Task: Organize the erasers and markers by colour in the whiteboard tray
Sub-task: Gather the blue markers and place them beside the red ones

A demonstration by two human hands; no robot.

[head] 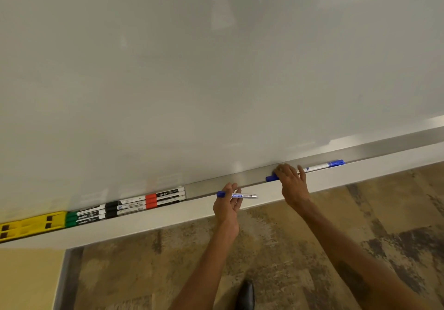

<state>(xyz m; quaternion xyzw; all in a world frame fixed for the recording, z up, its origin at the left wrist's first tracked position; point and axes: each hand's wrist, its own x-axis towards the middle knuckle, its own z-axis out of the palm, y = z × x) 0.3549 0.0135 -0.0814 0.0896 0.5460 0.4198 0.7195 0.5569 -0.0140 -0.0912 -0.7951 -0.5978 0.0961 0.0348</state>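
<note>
Two blue markers in hands: left hand (227,205) gripped one (236,195), right hand (292,182) grasping another (272,178) in tray (216,182); next, group them.

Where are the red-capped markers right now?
In the head view, the red-capped markers lie in the whiteboard tray, left of both hands, just right of the black-capped markers.

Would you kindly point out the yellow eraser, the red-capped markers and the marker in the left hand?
yellow eraser (33,224): head view, top face.
red-capped markers (151,200): head view, red caps.
marker in the left hand (242,196): head view, barrel.
</note>
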